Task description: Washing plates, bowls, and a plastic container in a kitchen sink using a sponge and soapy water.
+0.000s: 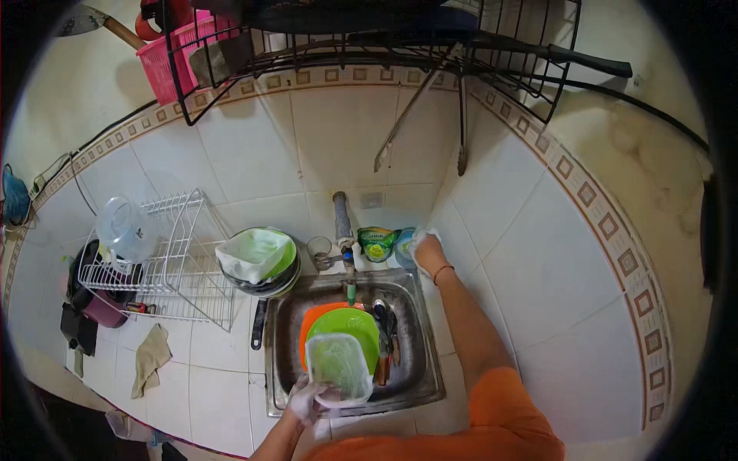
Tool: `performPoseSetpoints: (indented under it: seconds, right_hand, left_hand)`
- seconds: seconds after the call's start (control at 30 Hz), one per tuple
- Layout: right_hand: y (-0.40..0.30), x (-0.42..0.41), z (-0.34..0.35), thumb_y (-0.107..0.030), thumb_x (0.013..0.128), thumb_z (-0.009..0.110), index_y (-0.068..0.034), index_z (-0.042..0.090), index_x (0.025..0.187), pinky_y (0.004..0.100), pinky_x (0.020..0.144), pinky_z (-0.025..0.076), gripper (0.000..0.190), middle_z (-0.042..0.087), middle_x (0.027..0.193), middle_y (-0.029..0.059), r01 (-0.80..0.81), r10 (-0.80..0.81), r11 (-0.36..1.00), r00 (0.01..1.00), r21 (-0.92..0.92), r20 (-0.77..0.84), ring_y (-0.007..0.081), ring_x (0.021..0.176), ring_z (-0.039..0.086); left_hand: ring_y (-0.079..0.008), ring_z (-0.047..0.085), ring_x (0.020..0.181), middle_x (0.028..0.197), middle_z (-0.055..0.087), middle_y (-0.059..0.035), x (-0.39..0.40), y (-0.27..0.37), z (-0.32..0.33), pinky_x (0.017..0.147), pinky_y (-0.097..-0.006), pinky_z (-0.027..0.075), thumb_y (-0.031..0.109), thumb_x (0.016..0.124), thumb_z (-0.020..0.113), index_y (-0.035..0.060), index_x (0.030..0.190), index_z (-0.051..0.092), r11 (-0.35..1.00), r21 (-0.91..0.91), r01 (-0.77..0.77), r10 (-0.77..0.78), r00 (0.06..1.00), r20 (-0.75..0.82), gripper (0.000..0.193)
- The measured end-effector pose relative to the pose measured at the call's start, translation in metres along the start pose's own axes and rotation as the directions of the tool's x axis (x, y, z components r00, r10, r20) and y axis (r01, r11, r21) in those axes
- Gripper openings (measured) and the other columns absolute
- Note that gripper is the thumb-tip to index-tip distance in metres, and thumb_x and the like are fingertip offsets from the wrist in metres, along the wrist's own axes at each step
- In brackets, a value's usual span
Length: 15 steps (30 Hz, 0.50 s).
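My left hand (305, 400), wet with suds, grips the near left side of a translucent plastic container (340, 369) streaked with foam, tilted over the sink. Beneath it, a green plate (346, 322) overlaps an orange plate or tray (311, 317) in the steel sink basin (412, 346). Several utensils (385, 346) lie along their right side, some with wooden handles. My right hand (430, 254) is stretched to the back right corner, at a small bluish tub (405, 248). White foam covers its fingers; whether they hold a sponge is hidden.
Behind the sink rises a pipe faucet (349, 259), between a clear glass (319, 252) and a green detergent pouch (377, 244). Stacked bowls and a pan (262, 282) stand left, beside a white wire dish rack (173, 288). Tongs (415, 109) hang from the black wire rack (323, 60) overhead.
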State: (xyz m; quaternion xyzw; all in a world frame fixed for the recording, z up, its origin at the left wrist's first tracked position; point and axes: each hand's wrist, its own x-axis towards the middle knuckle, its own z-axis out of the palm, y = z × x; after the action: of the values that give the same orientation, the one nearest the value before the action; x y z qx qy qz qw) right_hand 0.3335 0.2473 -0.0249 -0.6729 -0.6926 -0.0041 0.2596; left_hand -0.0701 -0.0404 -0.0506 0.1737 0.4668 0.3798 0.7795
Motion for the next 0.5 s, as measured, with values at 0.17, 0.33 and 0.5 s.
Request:
performPoseSetpoints:
  seconds: [0.17,0.33,0.5]
  right_hand:
    - [0.012,0.032,0.02,-0.011,0.084,0.057,-0.004,0.072,0.09,0.0485,0.079,0.056,0.018,0.07,0.094,0.0228,-0.006,0.018,0.982,0.998,-0.19,0.063,0.0401,0.09,0.069]
    - [0.027,0.041,0.064,-0.014,0.086,0.057,-0.002,0.072,0.09,0.049,0.082,0.055,0.02,0.07,0.099,0.0236,-0.027,0.055,0.991,0.974,-0.132,0.221,0.0426,0.093,0.068]
    - [0.059,0.029,0.057,-0.017,0.09,0.058,0.002,0.072,0.092,0.0484,0.076,0.056,0.024,0.07,0.093,0.0257,-0.159,0.151,0.984,0.984,0.075,0.096,0.0432,0.088,0.069]
  left_hand:
    - [-0.0379,0.069,0.098,0.112,0.064,-0.0208,-0.011,0.0,0.002,0.082,-0.0519,0.061,0.003,0.081,0.06,-0.0034,0.129,0.05,0.999,0.009,0.039,-0.038,0.996,-0.076,0.05]
    - [-0.0379,0.07,0.095,0.112,0.063,-0.0205,-0.015,0.004,0.003,0.081,-0.0526,0.061,0.002,0.078,0.058,-0.004,0.13,0.047,0.999,-0.007,-0.051,0.051,0.999,0.004,0.054]
    - [-0.0333,0.069,0.087,0.109,0.063,-0.0175,-0.004,0.01,0.007,0.076,-0.0496,0.061,0.001,0.078,0.058,0.0066,0.132,0.045,0.998,0.004,-0.06,0.06,0.997,-0.047,0.056]
